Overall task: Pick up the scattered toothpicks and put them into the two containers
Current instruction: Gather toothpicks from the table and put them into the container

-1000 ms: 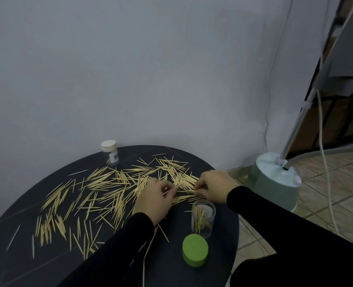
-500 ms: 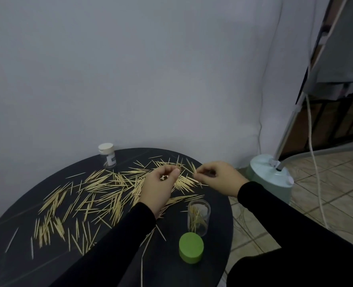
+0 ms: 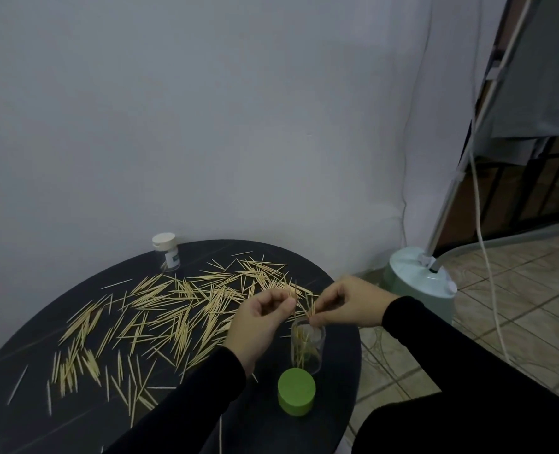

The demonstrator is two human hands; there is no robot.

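Several toothpicks [image 3: 160, 319] lie scattered across the round dark table [image 3: 84, 421]. A clear open jar [image 3: 307, 350] with some toothpicks inside stands near the table's right edge, and its green lid [image 3: 296, 392] lies in front of it. A second small container with a white cap [image 3: 166, 252] stands at the back by the wall. My left hand [image 3: 258, 322] pinches toothpicks that stick upward, just left of the jar. My right hand [image 3: 347, 303] pinches a few toothpicks directly over the jar's mouth.
A pale green fan base [image 3: 419, 290] with a slanted pole stands on the tiled floor to the right. A white cord [image 3: 488, 273] hangs beside it. The grey wall rises right behind the table.
Both hands lifted off the table with toothpicks and moved toward me and to the right. The right hand now sits over the open jar.
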